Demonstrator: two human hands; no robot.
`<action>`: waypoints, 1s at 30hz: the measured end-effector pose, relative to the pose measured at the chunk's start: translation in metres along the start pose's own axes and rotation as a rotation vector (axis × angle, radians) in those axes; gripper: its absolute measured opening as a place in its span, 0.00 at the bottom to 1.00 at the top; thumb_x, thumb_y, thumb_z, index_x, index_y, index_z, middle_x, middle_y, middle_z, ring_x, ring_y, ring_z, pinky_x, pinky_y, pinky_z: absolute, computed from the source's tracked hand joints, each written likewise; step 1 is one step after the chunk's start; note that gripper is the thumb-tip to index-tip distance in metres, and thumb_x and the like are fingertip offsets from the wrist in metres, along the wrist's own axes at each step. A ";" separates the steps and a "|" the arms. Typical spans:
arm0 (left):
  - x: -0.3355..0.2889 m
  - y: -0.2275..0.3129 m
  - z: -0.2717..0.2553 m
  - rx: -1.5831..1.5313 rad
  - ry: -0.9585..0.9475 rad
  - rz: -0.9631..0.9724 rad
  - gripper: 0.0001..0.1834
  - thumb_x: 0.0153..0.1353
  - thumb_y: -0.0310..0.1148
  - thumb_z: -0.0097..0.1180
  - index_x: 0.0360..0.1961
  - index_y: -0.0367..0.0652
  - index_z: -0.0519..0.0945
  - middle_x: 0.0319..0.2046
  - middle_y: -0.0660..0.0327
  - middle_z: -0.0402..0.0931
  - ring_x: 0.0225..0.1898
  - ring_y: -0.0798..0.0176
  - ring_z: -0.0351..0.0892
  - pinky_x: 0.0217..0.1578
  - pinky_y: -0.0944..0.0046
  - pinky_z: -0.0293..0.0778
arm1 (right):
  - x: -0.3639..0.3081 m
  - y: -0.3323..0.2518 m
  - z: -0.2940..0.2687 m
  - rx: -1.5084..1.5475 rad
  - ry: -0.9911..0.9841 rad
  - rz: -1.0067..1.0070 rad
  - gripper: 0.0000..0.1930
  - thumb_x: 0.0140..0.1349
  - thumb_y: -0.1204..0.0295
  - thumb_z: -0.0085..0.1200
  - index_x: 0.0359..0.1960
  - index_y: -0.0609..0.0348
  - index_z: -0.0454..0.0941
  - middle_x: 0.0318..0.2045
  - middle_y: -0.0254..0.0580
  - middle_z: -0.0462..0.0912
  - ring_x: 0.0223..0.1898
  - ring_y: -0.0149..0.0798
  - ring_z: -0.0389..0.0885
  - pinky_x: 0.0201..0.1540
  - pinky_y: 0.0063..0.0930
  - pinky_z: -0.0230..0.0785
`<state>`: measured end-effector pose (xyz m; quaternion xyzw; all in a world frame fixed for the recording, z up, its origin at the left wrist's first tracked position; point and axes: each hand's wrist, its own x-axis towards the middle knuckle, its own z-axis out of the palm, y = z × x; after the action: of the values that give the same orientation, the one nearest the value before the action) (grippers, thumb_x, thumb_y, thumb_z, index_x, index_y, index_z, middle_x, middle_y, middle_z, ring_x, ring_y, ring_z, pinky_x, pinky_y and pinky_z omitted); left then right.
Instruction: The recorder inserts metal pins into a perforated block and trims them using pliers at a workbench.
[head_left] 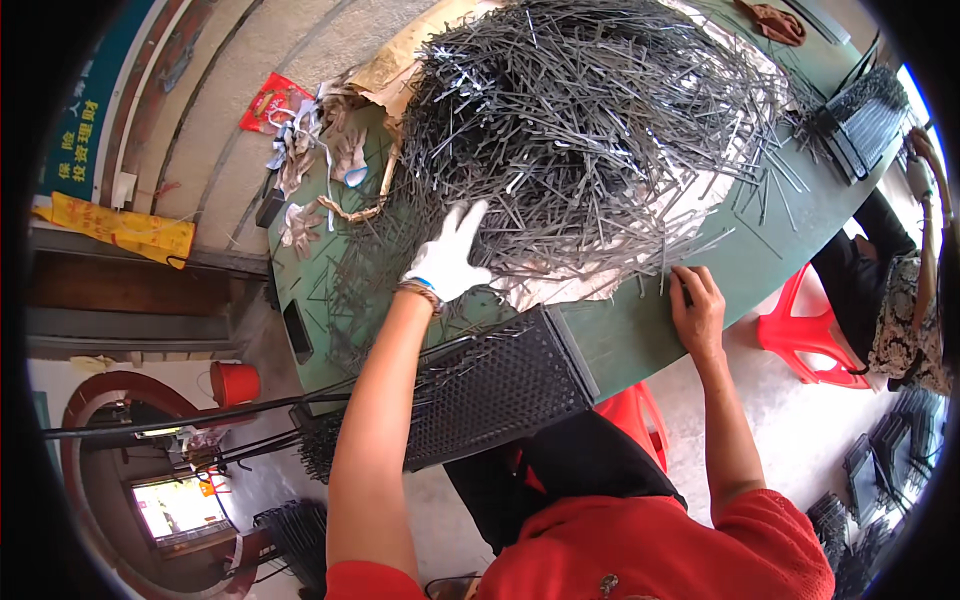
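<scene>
A big tangled heap of thin dark metal strips (590, 110) covers the middle of the green table (640, 345). My left hand (447, 258), in a white glove with a blue cuff edge, is at the heap's near left side, fingers stretched and apart. At the near right edge of the heap, my bare right hand (700, 312) rests on the table with its fingers curled; whatever they may hold is hidden. Between my forearms, a black perforated rack (500, 385) leans at the table's near edge, with strips along its upper left part.
Used gloves (350, 158) and a red packet (275, 103) lie at the far left. Another black rack (860, 125) stands at the far right, near a person (910, 310) and a red stool (810, 335). Long dark rods (200, 420) stick out leftward. A red bucket (235, 383) is beyond.
</scene>
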<state>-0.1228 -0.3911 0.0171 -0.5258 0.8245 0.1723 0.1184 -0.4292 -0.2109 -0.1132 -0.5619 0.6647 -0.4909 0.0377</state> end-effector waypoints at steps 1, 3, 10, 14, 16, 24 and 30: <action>-0.001 -0.009 -0.002 -0.057 0.021 0.073 0.55 0.44 0.43 0.70 0.72 0.62 0.51 0.72 0.48 0.46 0.66 0.35 0.60 0.63 0.50 0.64 | 0.000 0.000 0.000 0.004 0.001 0.004 0.06 0.59 0.80 0.57 0.38 0.64 0.79 0.32 0.46 0.78 0.27 0.46 0.79 0.31 0.33 0.71; -0.007 -0.016 -0.010 -0.185 0.255 0.114 0.43 0.46 0.45 0.68 0.65 0.55 0.66 0.68 0.50 0.57 0.66 0.41 0.61 0.65 0.52 0.62 | 0.002 -0.002 0.001 0.010 0.005 -0.011 0.06 0.59 0.80 0.57 0.38 0.64 0.79 0.31 0.46 0.78 0.27 0.46 0.79 0.31 0.33 0.71; 0.012 0.048 -0.006 0.499 0.112 -0.215 0.64 0.37 0.70 0.64 0.67 0.33 0.59 0.66 0.44 0.57 0.71 0.40 0.46 0.67 0.36 0.44 | 0.001 -0.002 0.001 0.027 -0.006 0.042 0.06 0.60 0.79 0.56 0.38 0.64 0.80 0.31 0.46 0.78 0.27 0.44 0.79 0.31 0.31 0.71; 0.045 0.043 0.026 0.476 0.164 -0.235 0.73 0.28 0.69 0.70 0.68 0.28 0.53 0.68 0.40 0.51 0.72 0.41 0.43 0.68 0.36 0.41 | 0.001 -0.007 0.003 0.035 -0.041 0.100 0.06 0.59 0.79 0.56 0.38 0.63 0.80 0.31 0.47 0.78 0.29 0.49 0.79 0.33 0.36 0.71; 0.051 0.039 0.031 0.483 0.234 -0.228 0.70 0.27 0.68 0.71 0.66 0.30 0.58 0.64 0.40 0.58 0.69 0.42 0.52 0.67 0.37 0.45 | 0.001 -0.007 0.003 0.026 -0.038 0.092 0.06 0.59 0.79 0.56 0.38 0.64 0.80 0.31 0.47 0.78 0.29 0.48 0.80 0.33 0.35 0.71; 0.045 0.043 0.046 0.459 0.267 -0.230 0.39 0.43 0.54 0.70 0.52 0.43 0.73 0.46 0.53 0.78 0.52 0.51 0.74 0.60 0.37 0.57 | 0.001 -0.002 0.002 0.041 -0.015 0.077 0.05 0.61 0.78 0.56 0.38 0.64 0.80 0.30 0.44 0.77 0.25 0.41 0.78 0.30 0.29 0.70; 0.033 0.017 0.046 0.625 0.358 -0.082 0.14 0.60 0.34 0.49 0.47 0.47 0.78 0.41 0.59 0.79 0.48 0.54 0.75 0.59 0.34 0.57 | -0.001 -0.004 0.000 0.064 -0.033 0.121 0.06 0.59 0.79 0.56 0.38 0.65 0.80 0.30 0.47 0.78 0.28 0.47 0.79 0.33 0.33 0.71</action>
<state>-0.1511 -0.3928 -0.0346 -0.5187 0.8233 -0.1878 0.1338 -0.4255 -0.2099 -0.1109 -0.5272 0.6808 -0.4993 0.0963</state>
